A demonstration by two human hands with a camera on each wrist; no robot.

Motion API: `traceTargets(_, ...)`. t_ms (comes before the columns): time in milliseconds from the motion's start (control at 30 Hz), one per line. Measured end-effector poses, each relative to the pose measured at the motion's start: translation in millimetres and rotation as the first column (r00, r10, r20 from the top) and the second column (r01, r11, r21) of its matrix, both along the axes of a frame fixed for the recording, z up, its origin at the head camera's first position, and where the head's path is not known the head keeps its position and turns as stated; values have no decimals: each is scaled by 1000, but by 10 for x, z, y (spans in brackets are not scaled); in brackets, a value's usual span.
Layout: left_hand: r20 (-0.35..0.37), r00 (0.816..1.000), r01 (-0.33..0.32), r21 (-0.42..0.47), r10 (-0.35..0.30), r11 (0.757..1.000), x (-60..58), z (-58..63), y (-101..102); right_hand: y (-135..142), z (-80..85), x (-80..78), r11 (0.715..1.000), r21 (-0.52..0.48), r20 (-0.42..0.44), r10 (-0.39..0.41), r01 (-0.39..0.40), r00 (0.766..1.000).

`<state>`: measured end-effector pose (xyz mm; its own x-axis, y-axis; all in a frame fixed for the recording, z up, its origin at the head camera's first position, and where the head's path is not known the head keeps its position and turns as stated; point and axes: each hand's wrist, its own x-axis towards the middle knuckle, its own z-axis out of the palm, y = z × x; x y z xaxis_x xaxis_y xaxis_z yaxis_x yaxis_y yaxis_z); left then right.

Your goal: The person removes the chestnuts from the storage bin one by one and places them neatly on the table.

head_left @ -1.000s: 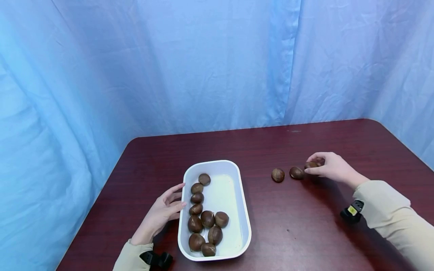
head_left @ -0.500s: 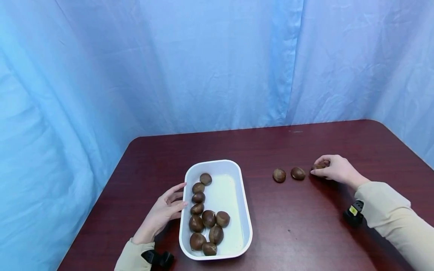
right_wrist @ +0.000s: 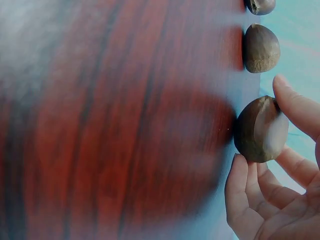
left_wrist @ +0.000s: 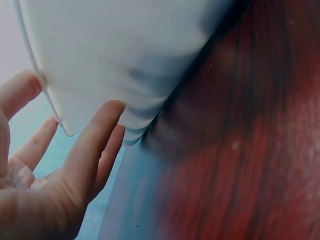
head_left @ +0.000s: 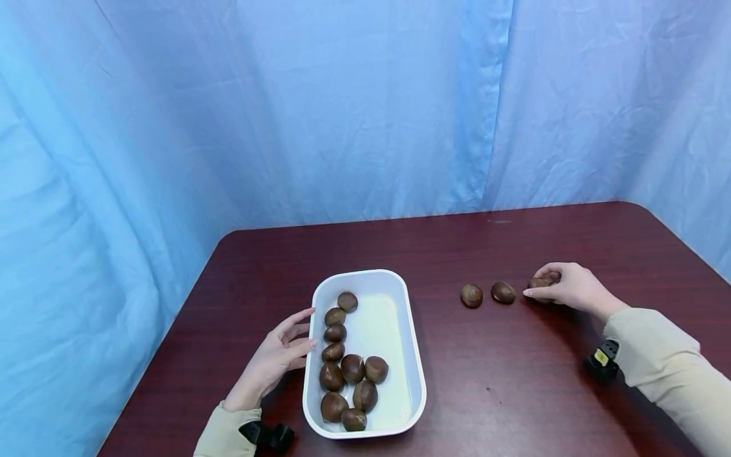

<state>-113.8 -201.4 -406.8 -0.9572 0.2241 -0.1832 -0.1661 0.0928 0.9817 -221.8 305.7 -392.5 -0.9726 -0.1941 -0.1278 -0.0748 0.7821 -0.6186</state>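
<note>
A white rectangular tray (head_left: 379, 327) stands on the dark red table, with several brown chestnuts (head_left: 353, 368) along its left side and near end. My left hand (head_left: 273, 363) rests its extended fingertips against the tray's left wall. In the left wrist view those fingers (left_wrist: 90, 150) touch the outer side and the rim. At the far right my right hand (head_left: 577, 289) pinches a chestnut (right_wrist: 261, 130) between thumb and fingers, down at the table surface. Left of it, in a row, lie two more chestnuts, a nearer one (head_left: 503, 292) and a farther one (head_left: 471, 296).
The table (head_left: 468, 381) has rounded far corners. Blue curtains (head_left: 365, 127) hang behind it and along both sides. A black camera strap sits on the left wrist (head_left: 265, 437) and another on the right wrist (head_left: 602, 360).
My right hand has shifted a little to the right with the chestnut, widening the gap to the chestnut beside it. My left hand stays at the tray.
</note>
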Motion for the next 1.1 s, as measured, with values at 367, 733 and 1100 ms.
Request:
traceTargets(367, 3, 1000, -5, 0, 5, 1000, -12, -25, -5, 49, -16, -1, 998, 59, -35, 6, -4, 999)
traceTargets(733, -8, 1000, 4, -3, -4, 1000, -5, -13, -3, 25, 92, 16, 995, 95, -72, 3, 3, 997)
traceTargets(1100, -8, 1000, 0, -17, 0, 1000, 6, -1, -6, -219, 266, -49, 998, 56, -143, 29, -21, 989)
